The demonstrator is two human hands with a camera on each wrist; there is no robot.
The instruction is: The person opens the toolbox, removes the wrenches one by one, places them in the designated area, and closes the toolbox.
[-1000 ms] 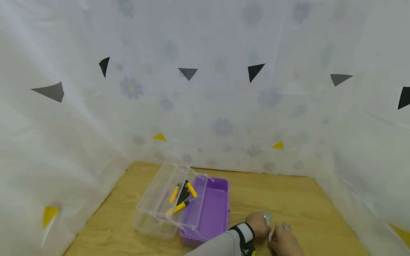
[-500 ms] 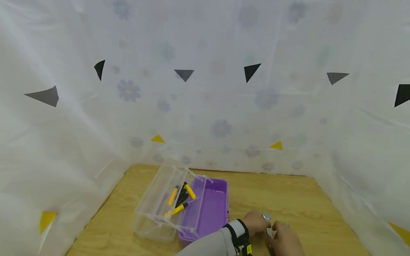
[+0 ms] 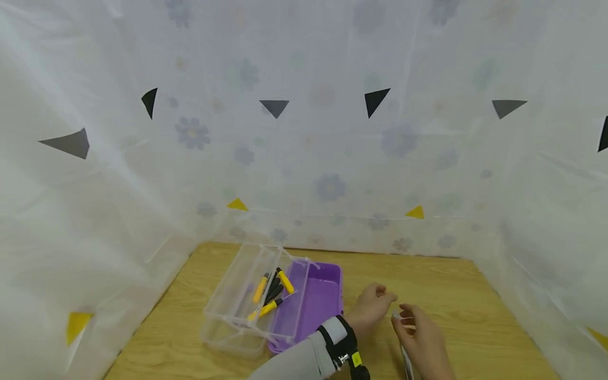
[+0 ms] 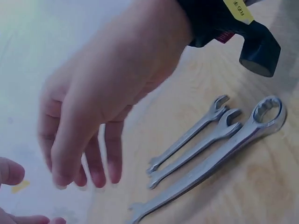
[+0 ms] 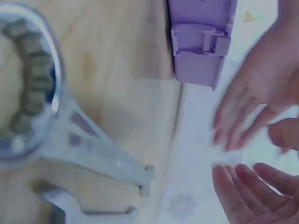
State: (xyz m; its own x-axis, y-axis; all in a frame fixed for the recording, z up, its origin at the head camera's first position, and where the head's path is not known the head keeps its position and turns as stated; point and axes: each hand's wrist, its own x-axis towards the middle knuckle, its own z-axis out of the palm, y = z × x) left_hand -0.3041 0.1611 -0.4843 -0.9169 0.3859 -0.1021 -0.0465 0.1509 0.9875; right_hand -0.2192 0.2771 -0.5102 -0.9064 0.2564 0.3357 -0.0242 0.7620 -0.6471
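Note:
Three silver combination wrenches lie side by side on the wooden table: a long one (image 4: pixel 205 164), a medium one (image 4: pixel 198 150) and a short one (image 4: pixel 187 135). In the head view my hands mostly cover them, with one shaft (image 3: pixel 407 364) showing below. My right hand (image 3: pixel 423 338) hovers over them, fingers loosely bent and holding nothing; in the left wrist view its fingertips (image 4: pixel 96 177) point down beside the wrenches. My left hand (image 3: pixel 372 307) is raised just left of it, fingers slightly bent and grasping nothing. The right wrist view has the long wrench's ring end up close.
Left of my hands stands an open purple toolbox (image 3: pixel 315 306). A clear compartment tray (image 3: pixel 220 311) joined to it by hinged arms reaches left, holding several yellow-and-black screwdrivers (image 3: pixel 285 282) and black-handled tools (image 3: pixel 273 294). A white flowered curtain (image 3: pixel 332 158) surrounds the table (image 3: pixel 427 285).
Both hands were down at the wrenches, fingers on them. Now they have let go; the left hand has risen up and away, and the right hand's fingers have spread.

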